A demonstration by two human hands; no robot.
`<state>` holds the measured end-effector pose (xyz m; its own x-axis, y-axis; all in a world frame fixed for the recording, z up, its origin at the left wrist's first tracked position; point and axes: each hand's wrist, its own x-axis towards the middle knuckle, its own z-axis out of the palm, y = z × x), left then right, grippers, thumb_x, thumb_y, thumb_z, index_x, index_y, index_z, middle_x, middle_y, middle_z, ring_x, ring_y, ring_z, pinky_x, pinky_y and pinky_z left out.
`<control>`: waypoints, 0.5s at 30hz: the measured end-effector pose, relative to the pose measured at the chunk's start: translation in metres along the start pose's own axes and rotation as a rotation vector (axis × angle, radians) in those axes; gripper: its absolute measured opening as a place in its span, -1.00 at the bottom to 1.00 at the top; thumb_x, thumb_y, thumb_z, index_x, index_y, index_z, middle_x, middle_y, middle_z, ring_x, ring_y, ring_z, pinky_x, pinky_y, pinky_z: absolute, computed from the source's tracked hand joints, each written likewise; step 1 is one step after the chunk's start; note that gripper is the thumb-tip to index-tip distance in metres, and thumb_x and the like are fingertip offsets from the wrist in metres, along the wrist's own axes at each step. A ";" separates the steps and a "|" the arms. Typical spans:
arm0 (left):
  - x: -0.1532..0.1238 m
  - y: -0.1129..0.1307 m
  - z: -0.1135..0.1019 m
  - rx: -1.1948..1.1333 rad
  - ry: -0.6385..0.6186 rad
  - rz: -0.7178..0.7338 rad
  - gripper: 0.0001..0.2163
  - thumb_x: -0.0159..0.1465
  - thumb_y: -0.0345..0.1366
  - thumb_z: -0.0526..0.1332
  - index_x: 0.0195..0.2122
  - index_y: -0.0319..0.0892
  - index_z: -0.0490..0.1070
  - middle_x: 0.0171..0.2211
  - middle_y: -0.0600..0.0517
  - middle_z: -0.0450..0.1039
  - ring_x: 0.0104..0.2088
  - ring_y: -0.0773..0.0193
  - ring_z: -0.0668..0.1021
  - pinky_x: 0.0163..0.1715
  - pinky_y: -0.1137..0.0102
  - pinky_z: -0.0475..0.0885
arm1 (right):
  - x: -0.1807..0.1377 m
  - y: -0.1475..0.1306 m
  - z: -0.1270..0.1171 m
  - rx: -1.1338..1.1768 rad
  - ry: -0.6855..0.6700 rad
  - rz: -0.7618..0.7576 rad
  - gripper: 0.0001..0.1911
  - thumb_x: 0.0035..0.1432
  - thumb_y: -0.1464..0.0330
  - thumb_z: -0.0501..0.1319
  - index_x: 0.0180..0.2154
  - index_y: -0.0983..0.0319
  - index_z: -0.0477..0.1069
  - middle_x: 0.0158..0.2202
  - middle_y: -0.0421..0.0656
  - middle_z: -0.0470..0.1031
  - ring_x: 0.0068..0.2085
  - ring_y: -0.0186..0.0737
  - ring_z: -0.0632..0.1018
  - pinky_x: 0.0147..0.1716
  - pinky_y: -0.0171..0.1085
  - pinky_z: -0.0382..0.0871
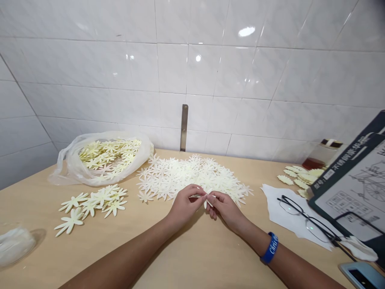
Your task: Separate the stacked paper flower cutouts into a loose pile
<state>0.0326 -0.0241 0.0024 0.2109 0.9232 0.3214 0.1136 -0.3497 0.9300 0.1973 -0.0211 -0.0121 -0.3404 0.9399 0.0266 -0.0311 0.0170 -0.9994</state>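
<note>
My left hand point(185, 205) and my right hand point(226, 209) meet at the middle of the table, just in front of a heap of white flower cutouts point(192, 172). Both are closed in a pinch on one small pale flower cutout point(209, 200), mostly covered by the fingers. Left of the heap lies a small group of pale yellow flower cutouts point(104, 196) with long petals. Behind that group, a translucent plastic bag point(146, 152) stands open, filled with more yellowish cutouts point(111, 154).
At right are glasses point(296, 208) on white paper point(272, 204), scalloped pale pieces point(300, 176), a jar of reddish liquid point(321, 154), a dark printed box point(355, 180) and a phone point(363, 275). A clear bag point(15, 245) lies left. A tiled wall point(132, 68) bounds the back.
</note>
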 end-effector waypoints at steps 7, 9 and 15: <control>0.009 -0.002 -0.011 -0.161 0.234 -0.135 -0.84 0.11 -0.21 0.28 -0.45 -0.22 0.44 -0.20 -0.09 0.48 -0.22 0.23 0.52 -0.25 0.39 0.44 | -0.002 0.001 -0.001 0.001 0.001 0.013 -0.59 0.06 0.05 0.28 -0.51 0.25 0.33 -0.58 -0.23 0.40 -0.62 -0.39 0.37 -0.62 -0.34 0.24; 0.015 -0.004 -0.021 -0.245 0.348 -0.196 -0.79 0.11 -0.17 0.28 -0.40 -0.22 0.39 -0.41 -0.01 0.46 -0.39 0.30 0.51 -0.35 0.39 0.42 | -0.002 0.001 -0.002 0.000 0.014 0.018 -0.58 0.05 0.03 0.29 -0.51 0.25 0.33 -0.60 -0.23 0.40 -0.62 -0.38 0.38 -0.62 -0.33 0.25; 0.028 -0.009 -0.046 -0.293 0.386 -0.215 -0.67 0.06 -0.25 0.29 -0.15 -0.20 0.34 -0.55 0.14 0.39 -0.52 0.37 0.46 -0.32 0.35 0.44 | 0.000 0.001 -0.004 0.032 0.011 0.016 -0.62 0.03 0.07 0.32 -0.47 0.25 0.36 -0.60 -0.24 0.41 -0.59 -0.37 0.39 -0.58 -0.32 0.28</control>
<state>-0.0077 0.0118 0.0114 -0.1667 0.9800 0.1088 -0.1725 -0.1376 0.9753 0.2014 -0.0197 -0.0136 -0.3306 0.9437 0.0100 -0.0561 -0.0091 -0.9984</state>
